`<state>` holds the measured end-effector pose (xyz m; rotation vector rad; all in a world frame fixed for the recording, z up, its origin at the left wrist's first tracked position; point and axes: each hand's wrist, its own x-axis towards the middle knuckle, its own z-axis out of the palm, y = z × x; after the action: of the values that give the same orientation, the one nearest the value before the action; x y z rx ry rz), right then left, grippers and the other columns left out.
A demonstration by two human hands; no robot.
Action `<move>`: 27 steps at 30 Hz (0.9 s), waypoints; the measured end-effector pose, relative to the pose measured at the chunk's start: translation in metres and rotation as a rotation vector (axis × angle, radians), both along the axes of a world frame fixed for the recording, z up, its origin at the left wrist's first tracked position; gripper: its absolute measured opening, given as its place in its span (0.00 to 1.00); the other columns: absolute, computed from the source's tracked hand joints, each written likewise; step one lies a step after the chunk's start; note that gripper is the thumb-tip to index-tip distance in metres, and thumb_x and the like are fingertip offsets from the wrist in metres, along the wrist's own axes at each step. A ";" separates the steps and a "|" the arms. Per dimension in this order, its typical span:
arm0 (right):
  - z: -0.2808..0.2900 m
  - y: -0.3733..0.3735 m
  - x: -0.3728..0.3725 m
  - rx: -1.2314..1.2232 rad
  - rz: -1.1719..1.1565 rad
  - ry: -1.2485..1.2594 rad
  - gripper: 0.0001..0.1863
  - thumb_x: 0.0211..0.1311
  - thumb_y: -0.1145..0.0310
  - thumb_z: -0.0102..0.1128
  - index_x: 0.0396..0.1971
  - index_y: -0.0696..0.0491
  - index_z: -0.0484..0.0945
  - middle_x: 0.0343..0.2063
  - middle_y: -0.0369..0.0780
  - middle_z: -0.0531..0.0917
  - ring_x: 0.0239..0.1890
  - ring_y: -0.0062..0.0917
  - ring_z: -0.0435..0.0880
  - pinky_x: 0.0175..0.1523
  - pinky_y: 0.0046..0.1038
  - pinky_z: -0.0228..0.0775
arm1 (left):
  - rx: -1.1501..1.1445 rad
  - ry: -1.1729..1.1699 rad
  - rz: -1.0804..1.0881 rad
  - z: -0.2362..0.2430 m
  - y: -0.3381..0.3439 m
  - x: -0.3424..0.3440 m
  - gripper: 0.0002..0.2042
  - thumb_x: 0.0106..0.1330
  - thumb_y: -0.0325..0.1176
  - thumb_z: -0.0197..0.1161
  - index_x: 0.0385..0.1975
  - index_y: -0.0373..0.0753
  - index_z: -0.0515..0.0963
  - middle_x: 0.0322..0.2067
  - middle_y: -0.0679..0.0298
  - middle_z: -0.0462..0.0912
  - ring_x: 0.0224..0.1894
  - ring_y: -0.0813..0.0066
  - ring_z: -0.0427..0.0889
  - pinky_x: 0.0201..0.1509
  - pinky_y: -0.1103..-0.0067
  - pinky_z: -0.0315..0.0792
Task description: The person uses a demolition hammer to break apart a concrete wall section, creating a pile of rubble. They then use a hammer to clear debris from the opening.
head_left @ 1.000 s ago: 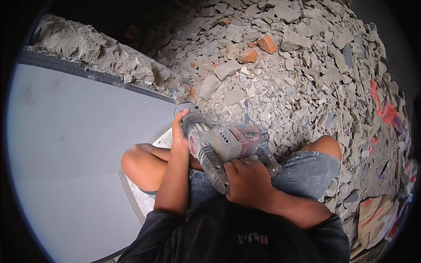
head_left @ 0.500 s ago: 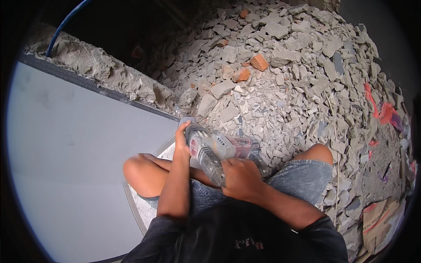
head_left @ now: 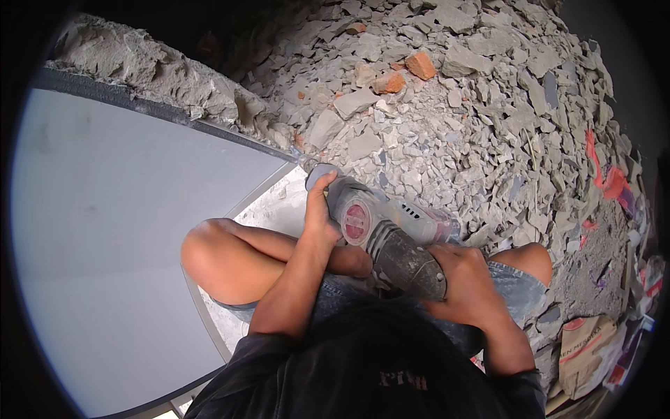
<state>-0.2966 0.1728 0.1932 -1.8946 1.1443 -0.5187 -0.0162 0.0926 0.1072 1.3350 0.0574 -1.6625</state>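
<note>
My left hand point(head_left: 318, 209) grips the front of a dusty grey demolition hammer point(head_left: 380, 213), which lies diagonally above my crossed legs. My right hand point(head_left: 462, 283) is wrapped round the dark rear housing or handle at its lower right end. The hammer's bit point(head_left: 300, 155) points up and left toward the end of a broken masonry edge point(head_left: 167, 77); whether its tip touches cannot be told. Below that edge is a large smooth pale grey panel point(head_left: 118, 188) with a dark border, along my left side.
Broken grey rubble point(head_left: 488, 119) spreads ahead and right, with orange brick pieces point(head_left: 421, 65). Red plastic scraps point(head_left: 614, 183) lie at the right, and a torn paper sack point(head_left: 581, 356) at lower right. Beyond the broken edge is a dark recess point(head_left: 153, 21).
The hammer has swung rightward, its round red side part turned more upward. Both hands moved right with it, the right one farther. A blue hose seen half a second ago is out of view.
</note>
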 end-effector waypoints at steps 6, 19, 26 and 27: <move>0.033 -0.030 0.003 -0.104 0.089 0.084 0.29 0.35 0.68 0.73 0.44 0.59 0.82 0.38 0.50 0.86 0.41 0.47 0.86 0.47 0.42 0.77 | -0.095 0.030 0.110 0.021 -0.010 0.006 0.20 0.61 0.46 0.66 0.43 0.36 0.80 0.40 0.54 0.85 0.42 0.54 0.84 0.53 0.61 0.78; 0.012 -0.083 0.100 -0.132 0.261 0.176 0.22 0.41 0.65 0.73 0.37 0.61 0.81 0.30 0.49 0.87 0.34 0.44 0.88 0.41 0.42 0.80 | -0.098 -0.003 0.156 -0.035 -0.041 0.080 0.18 0.62 0.45 0.65 0.40 0.34 0.79 0.34 0.53 0.84 0.36 0.55 0.84 0.45 0.61 0.81; -0.027 -0.085 0.089 -0.023 0.180 0.139 0.27 0.36 0.66 0.74 0.41 0.60 0.82 0.35 0.53 0.86 0.39 0.50 0.86 0.46 0.45 0.78 | -0.025 0.061 0.083 -0.063 -0.059 0.089 0.24 0.61 0.50 0.64 0.46 0.35 0.79 0.40 0.51 0.84 0.40 0.50 0.84 0.49 0.55 0.80; -0.033 -0.090 0.079 -0.019 0.156 0.130 0.26 0.36 0.67 0.74 0.41 0.59 0.83 0.35 0.53 0.86 0.39 0.51 0.85 0.47 0.45 0.78 | -0.026 0.044 0.055 -0.061 -0.067 0.079 0.24 0.61 0.50 0.63 0.46 0.34 0.79 0.41 0.50 0.84 0.41 0.50 0.84 0.50 0.54 0.80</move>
<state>-0.2174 0.0828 0.1605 -2.0388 1.0657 -0.3247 0.0631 0.0253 0.0463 1.2661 0.0971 -1.6410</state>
